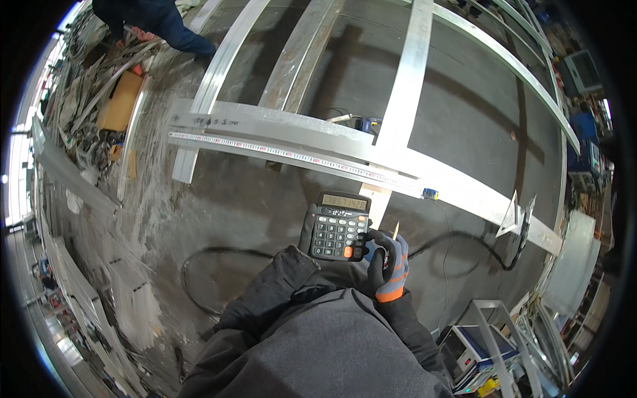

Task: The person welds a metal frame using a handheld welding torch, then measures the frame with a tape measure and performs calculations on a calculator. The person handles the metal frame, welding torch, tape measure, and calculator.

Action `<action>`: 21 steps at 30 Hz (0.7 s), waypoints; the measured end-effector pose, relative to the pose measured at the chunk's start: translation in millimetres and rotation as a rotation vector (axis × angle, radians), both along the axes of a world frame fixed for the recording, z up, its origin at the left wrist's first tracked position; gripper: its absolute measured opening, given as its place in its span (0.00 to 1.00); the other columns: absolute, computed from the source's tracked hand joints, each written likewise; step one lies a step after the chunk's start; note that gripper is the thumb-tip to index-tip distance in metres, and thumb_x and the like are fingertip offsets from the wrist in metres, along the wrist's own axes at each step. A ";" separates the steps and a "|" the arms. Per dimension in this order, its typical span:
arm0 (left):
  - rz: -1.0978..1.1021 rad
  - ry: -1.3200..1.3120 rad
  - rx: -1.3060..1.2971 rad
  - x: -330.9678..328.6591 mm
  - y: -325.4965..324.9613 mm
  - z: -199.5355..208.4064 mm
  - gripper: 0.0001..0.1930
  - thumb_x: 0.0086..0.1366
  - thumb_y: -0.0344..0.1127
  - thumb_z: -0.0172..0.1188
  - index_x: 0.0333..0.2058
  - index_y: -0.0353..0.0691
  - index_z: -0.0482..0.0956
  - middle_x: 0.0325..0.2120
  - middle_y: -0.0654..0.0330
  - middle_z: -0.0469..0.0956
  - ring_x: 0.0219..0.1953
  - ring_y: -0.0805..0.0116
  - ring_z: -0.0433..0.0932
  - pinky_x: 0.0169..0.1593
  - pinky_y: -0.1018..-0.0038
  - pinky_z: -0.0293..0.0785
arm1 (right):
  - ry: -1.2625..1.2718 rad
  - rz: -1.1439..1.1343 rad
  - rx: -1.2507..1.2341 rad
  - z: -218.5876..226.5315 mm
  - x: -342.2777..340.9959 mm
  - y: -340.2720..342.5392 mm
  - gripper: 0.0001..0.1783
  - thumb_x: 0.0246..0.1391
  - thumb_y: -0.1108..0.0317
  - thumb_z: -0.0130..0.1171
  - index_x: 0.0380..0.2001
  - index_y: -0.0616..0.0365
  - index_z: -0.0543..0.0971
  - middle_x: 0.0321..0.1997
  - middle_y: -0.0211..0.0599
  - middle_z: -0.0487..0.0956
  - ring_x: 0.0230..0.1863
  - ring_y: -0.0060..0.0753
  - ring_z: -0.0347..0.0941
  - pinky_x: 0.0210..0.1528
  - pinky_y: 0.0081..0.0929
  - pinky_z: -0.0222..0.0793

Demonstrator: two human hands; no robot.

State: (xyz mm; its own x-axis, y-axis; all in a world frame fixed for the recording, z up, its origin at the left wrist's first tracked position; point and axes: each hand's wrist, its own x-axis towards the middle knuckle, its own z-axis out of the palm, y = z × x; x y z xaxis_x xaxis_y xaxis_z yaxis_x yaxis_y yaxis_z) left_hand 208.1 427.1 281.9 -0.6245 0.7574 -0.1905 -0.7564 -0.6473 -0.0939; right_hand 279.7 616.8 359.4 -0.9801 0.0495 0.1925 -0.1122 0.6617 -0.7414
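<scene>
A black calculator with a lit display lies in my left hand, whose dark-gloved fingers wrap its left side. My right hand, in a grey and black glove with an orange cuff, is closed at the calculator's lower right corner. A thin pencil sticks up from between its fingers. Beyond the calculator, an extended tape measure runs along a flat metal bar with handwriting on it. The tape's blue case rests at its right end.
Long metal profiles form a frame over the grey floor. A set square stands on the right beam beside a black cable. Scrap and cardboard pile up at left. Another person's leg shows at the top left. A machine stands lower right.
</scene>
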 end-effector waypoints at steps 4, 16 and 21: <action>0.084 0.050 -0.035 3.8 -3.5 5.3 0.53 0.69 0.79 0.41 0.74 0.36 0.58 0.68 0.39 0.67 0.66 0.38 0.73 0.65 0.39 0.74 | -0.021 0.061 -0.109 -4.6 -18.1 9.3 0.15 0.58 0.79 0.51 0.48 0.60 0.76 0.53 0.47 0.84 0.55 0.56 0.75 0.59 0.48 0.70; 0.509 -0.011 -0.197 35.4 -60.4 -0.4 0.48 0.72 0.72 0.41 0.72 0.32 0.62 0.65 0.38 0.72 0.63 0.40 0.77 0.65 0.43 0.76 | -0.225 0.321 -0.278 -14.7 -70.9 -34.1 0.16 0.65 0.77 0.47 0.51 0.63 0.80 0.50 0.46 0.83 0.52 0.43 0.82 0.55 0.34 0.75; 0.627 -0.022 -0.072 40.5 -123.6 17.3 0.43 0.74 0.66 0.46 0.70 0.32 0.66 0.62 0.42 0.76 0.60 0.46 0.80 0.64 0.50 0.79 | -0.208 0.403 -0.283 -23.7 -84.2 -103.3 0.15 0.67 0.76 0.46 0.51 0.64 0.80 0.50 0.46 0.83 0.51 0.40 0.81 0.55 0.32 0.75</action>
